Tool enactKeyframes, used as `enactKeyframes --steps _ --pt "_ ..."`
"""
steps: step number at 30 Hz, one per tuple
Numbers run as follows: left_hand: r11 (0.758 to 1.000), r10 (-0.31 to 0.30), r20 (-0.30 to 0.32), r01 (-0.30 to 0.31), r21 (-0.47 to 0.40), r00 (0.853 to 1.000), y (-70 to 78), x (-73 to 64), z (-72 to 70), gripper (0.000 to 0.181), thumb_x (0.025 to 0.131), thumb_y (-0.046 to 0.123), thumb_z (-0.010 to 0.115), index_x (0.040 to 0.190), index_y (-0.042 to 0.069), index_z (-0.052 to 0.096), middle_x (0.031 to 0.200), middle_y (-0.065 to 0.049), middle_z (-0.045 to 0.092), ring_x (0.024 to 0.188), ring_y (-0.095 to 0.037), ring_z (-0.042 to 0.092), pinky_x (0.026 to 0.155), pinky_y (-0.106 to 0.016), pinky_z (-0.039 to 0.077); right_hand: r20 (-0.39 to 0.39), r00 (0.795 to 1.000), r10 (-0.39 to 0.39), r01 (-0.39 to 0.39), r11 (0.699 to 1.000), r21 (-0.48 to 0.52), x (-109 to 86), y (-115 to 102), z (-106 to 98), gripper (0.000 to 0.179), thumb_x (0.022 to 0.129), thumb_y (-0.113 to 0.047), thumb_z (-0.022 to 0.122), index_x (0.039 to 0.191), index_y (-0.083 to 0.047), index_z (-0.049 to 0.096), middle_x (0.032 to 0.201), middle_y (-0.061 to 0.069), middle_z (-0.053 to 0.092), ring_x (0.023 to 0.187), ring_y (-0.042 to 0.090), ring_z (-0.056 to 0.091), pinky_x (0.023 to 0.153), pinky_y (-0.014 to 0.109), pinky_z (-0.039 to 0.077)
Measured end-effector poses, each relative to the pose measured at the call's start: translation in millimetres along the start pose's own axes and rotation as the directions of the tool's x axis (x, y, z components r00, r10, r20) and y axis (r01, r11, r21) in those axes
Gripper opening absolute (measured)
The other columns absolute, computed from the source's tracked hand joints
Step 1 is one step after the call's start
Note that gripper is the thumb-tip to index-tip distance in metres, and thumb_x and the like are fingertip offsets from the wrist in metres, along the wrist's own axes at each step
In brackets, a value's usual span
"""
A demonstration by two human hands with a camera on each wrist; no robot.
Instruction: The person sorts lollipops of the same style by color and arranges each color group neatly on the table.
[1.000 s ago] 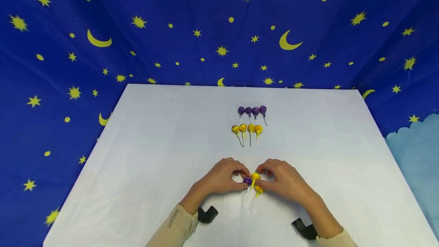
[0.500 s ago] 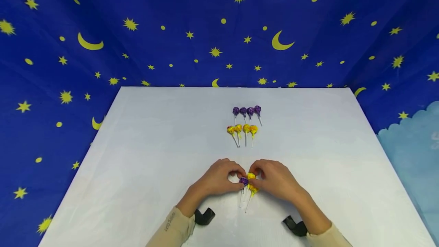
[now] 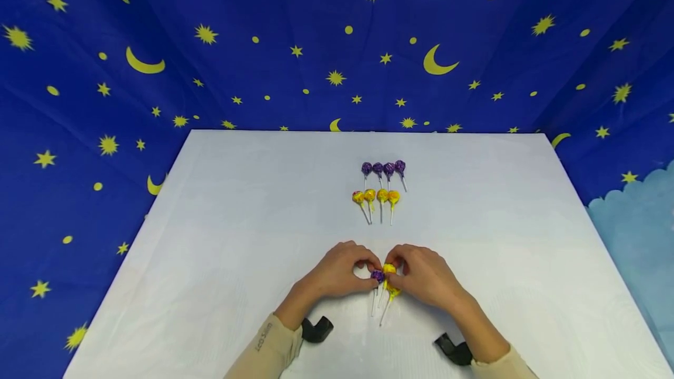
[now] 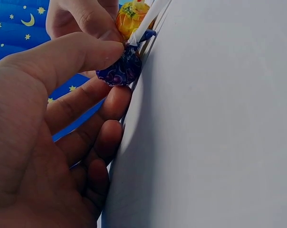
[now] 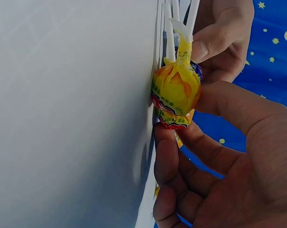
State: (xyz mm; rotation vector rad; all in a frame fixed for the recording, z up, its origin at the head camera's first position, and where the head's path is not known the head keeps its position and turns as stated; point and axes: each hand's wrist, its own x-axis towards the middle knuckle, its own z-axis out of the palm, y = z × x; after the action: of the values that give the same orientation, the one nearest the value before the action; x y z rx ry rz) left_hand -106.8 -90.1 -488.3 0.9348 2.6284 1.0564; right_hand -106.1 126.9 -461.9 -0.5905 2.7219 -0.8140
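Observation:
In the head view my left hand [image 3: 342,272] pinches the head of a purple-wrapped lollipop [image 3: 377,276] between thumb and finger, close above the white table. Right beside it, my right hand [image 3: 425,276] holds a yellow-wrapped lollipop [image 3: 389,268] by its head. A second yellow lollipop [image 3: 393,292] lies just in front, partly covered by the right thumb. Their sticks point toward me. Seen from the left wrist, thumb and fingers lie round the purple head [image 4: 119,71]. From the right wrist, the two yellow heads overlap, the nearer yellow head [image 5: 177,90] covering much of the other.
Farther back on the white table [image 3: 263,192] lies a row of several purple lollipops [image 3: 378,168], with several yellow lollipops [image 3: 382,195] lined up in front of it. A blue cloth [image 3: 237,63] with stars and moons hangs around the table. Black straps [image 3: 317,330] sit at both wrists.
The right hand has moved slightly left, bringing the yellow lollipops closer to the purple one. The left hand keeps its pinch. The head view has shifted a little.

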Motion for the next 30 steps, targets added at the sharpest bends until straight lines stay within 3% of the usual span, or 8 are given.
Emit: enactKeyframes --steps 8,16,23,30 --pt "1.0 0.001 -0.003 -0.001 -0.008 1.0 -0.8 0.3 1.1 0.019 0.082 0.034 0.075 0.099 0.026 0.071 0.085 0.019 0.06 0.077 -0.001 0.051 0.074 -0.022 0.039 -0.006 1.0 0.003 -0.003 1.0 0.026 -2.0 3.5 2.5 0.017 0.075 -0.027 0.079 0.087 -0.024 0.067 0.073 -0.013 0.056 0.062 0.005 0.048 0.056 0.028 0.039" --pt "0.987 -0.046 -0.05 0.038 -0.157 0.998 -4.0 0.0 -2.0 0.02 0.082 0.024 0.076 0.1 0.02 0.068 0.086 0.008 0.06 0.076 -0.007 0.054 0.069 -0.02 0.043 -0.016 1.0 0.004 -0.004 1.0 0.024 -1.5 3.0 3.7 0.018 0.075 -0.029 0.08 0.087 -0.024 0.067 0.072 -0.014 0.054 0.061 0.005 0.047 0.056 0.029 0.039" --pt "0.974 -0.091 -0.096 0.068 -0.218 0.991 -10.8 4.8 -6.1 0.019 0.082 0.026 0.076 0.099 0.022 0.066 0.082 0.006 0.059 0.072 -0.007 0.053 0.064 -0.023 0.045 -0.009 1.0 -0.004 0.004 1.0 0.024 -0.7 3.6 2.4 0.016 0.077 -0.029 0.079 0.086 -0.025 0.066 0.071 -0.014 0.054 0.061 0.004 0.047 0.056 0.029 0.039" --pt "0.956 -0.166 -0.186 0.111 -0.273 0.969 -15.9 14.7 -17.4 0.021 0.081 0.025 0.077 0.1 0.021 0.068 0.079 0.001 0.061 0.066 -0.01 0.053 0.059 -0.027 0.044 -0.019 1.0 -0.009 0.01 1.0 0.027 -1.1 5.6 3.0 0.016 0.077 -0.03 0.078 0.085 -0.026 0.065 0.069 -0.015 0.053 0.059 0.003 0.047 0.056 0.028 0.039"
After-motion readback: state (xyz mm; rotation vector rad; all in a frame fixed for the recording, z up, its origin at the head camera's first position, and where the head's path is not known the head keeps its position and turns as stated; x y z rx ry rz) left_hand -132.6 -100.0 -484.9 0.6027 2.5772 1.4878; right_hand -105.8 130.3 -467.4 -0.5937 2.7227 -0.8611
